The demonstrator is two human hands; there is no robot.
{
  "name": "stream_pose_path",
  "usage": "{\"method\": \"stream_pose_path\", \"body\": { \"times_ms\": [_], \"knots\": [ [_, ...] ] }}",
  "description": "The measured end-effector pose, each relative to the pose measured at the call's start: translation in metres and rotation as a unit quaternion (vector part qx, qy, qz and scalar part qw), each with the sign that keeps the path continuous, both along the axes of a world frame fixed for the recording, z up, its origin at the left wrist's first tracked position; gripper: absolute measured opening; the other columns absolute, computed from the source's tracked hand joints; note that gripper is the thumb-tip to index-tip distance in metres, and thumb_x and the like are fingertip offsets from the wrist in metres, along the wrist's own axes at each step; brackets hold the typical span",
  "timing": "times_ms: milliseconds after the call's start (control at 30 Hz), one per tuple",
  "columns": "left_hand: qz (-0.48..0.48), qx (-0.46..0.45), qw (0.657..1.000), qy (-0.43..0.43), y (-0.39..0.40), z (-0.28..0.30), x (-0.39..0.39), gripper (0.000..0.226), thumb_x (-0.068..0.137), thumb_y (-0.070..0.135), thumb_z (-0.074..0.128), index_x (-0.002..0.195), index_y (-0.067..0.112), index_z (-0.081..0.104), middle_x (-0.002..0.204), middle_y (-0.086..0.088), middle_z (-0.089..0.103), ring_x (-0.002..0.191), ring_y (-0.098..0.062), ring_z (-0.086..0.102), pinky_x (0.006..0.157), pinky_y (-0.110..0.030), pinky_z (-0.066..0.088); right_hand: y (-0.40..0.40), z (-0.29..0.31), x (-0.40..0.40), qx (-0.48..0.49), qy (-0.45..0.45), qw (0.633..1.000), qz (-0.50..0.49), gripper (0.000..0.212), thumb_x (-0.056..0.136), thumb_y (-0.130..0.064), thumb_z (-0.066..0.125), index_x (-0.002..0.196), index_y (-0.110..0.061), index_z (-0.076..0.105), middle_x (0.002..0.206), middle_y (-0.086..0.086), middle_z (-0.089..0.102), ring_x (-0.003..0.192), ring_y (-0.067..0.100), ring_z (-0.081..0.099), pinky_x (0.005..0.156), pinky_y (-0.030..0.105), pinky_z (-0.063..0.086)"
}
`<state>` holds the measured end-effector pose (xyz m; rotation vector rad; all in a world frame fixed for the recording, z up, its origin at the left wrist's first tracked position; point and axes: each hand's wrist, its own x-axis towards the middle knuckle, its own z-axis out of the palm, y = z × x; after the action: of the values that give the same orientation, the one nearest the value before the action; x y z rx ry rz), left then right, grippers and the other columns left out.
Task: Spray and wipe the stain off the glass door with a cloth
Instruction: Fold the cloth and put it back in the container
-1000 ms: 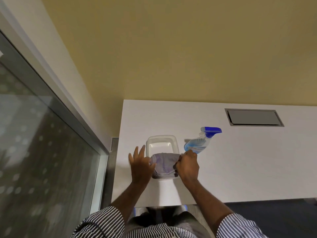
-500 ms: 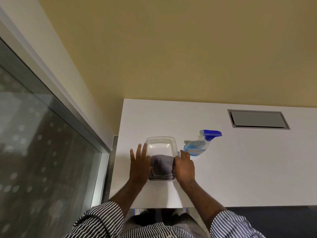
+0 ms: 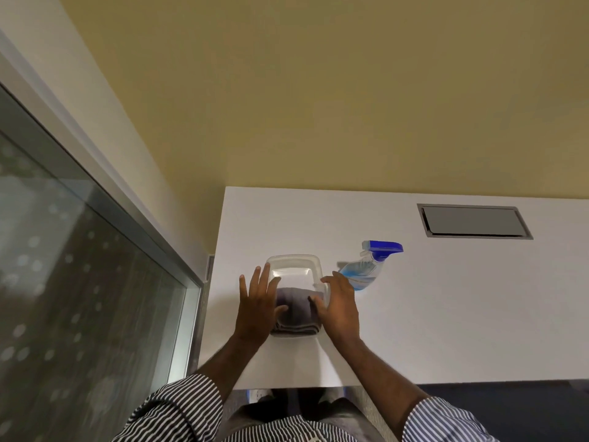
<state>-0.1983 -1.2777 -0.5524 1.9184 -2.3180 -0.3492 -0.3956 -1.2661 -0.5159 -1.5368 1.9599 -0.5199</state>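
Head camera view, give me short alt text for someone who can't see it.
Seen from above, a left hand and a right hand flank a folded grey cloth in a clear plastic tub on a white table. A blue-capped spray bottle lies beside it; a glass door stands left.

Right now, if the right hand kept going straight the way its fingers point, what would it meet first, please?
Probably the spray bottle, lying just beyond the right hand fingertips on the white table; depth is unclear.

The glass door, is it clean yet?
I cannot tell: no stain shows on the glass door. The folded cloth lies in the clear tub, both hands open beside it. The spray bottle lies untouched on the table.
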Motion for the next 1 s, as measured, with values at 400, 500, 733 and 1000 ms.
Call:
{"method": "stream_pose_path", "body": {
  "times_ms": [400,500,733,1000],
  "knots": [
    [-0.054,0.096,0.959,0.259,-0.031,0.053,-0.092,0.082,0.09,0.042,0.071,0.157,0.022,0.029,0.164,-0.002,0.035,0.152,-0.02,0.032,0.129,-0.044,0.014,0.009,0.048,-0.094,-0.169,-0.264,0.923,-0.225,0.067,0.091,-0.024,0.077,0.149,-0.023,0.042,0.151,-0.006,0.05,0.139,0.009,0.047,0.115,0.03,0.037],
    [-0.061,0.133,0.952,0.269,-0.043,0.062,-0.118,0.076,0.095,0.041,0.066,0.158,0.027,0.025,0.162,0.003,0.038,0.148,-0.016,0.037,0.128,-0.037,0.013,-0.012,0.059,-0.117,-0.163,-0.289,0.925,-0.185,0.068,0.092,-0.024,0.075,0.152,-0.026,0.041,0.153,-0.006,0.05,0.141,0.007,0.047,0.116,0.028,0.036],
    [-0.044,0.205,0.924,0.319,-0.066,0.074,-0.159,0.061,0.082,0.047,0.071,0.135,0.022,0.057,0.13,-0.002,0.069,0.113,-0.02,0.065,0.1,-0.037,0.053,-0.05,0.07,-0.119,-0.116,-0.36,0.919,-0.114,0.049,0.097,-0.011,0.067,0.143,-0.024,0.054,0.133,0.001,0.069,0.123,0.019,0.065,0.098,0.032,0.057],
    [0.011,0.237,0.904,0.357,-0.075,0.061,-0.177,0.052,0.084,0.036,0.06,0.131,0.016,0.06,0.122,-0.006,0.071,0.107,-0.022,0.067,0.096,-0.038,0.056,-0.063,0.071,-0.103,-0.099,-0.384,0.901,-0.173,0.014,0.101,-0.011,0.061,0.112,-0.011,0.069,0.096,0.001,0.074,0.084,0.004,0.073,0.072,0.018,0.057]
  ]
}}
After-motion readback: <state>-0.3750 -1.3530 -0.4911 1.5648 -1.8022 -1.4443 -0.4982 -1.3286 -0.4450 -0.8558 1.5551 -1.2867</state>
